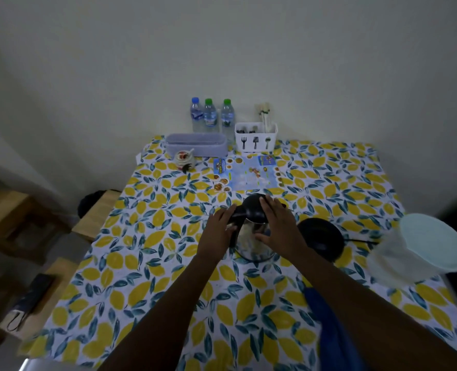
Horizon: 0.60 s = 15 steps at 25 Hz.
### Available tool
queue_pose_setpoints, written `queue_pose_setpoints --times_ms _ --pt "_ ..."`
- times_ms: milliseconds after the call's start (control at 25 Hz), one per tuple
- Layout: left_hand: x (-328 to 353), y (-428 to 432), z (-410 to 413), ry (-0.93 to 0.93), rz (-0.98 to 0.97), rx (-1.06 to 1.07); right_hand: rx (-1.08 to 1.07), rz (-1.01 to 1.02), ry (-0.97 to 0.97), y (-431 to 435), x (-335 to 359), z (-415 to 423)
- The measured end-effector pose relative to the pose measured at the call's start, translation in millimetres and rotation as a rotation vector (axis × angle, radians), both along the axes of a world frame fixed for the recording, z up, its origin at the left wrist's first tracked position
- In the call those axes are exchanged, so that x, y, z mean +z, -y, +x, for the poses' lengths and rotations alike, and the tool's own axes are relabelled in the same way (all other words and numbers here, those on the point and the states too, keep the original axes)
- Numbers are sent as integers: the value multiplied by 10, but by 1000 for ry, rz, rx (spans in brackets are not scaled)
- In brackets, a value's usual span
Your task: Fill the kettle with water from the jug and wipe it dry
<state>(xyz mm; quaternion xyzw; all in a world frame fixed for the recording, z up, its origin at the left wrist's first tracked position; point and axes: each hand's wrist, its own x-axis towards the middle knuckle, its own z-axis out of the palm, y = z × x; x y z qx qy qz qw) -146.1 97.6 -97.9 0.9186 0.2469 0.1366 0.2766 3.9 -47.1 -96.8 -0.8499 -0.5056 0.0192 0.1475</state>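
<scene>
A steel kettle with a black lid and handle stands in the middle of the lemon-print table. My left hand grips its black handle on the left side. My right hand lies over the lid and the kettle's right flank, fingers spread around it. The round black kettle base sits just right of the kettle, with its cord running right. A translucent jug with a pale lid stands at the right edge, blurred. A blue cloth lies under my right forearm near the front.
At the back by the wall stand three water bottles, a grey basket, a white cutlery caddy, a small jar and a printed menu sheet. Wooden stools stand left of the table.
</scene>
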Motion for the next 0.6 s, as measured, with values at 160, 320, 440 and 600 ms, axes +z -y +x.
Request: queue_pose_setpoints --times_ms 160,320,440,600 --pt "6 -89 92 -22 -92 84 -9 28 -67 -23 8 1" --pt "67 33 172 26 -50 49 -38 128 -137 106 45 42" --pt "200 148 441 73 -15 -5 -95 211 -116 319 192 224" --pt "317 406 920 70 -46 -96 -211 242 -93 683 363 522"
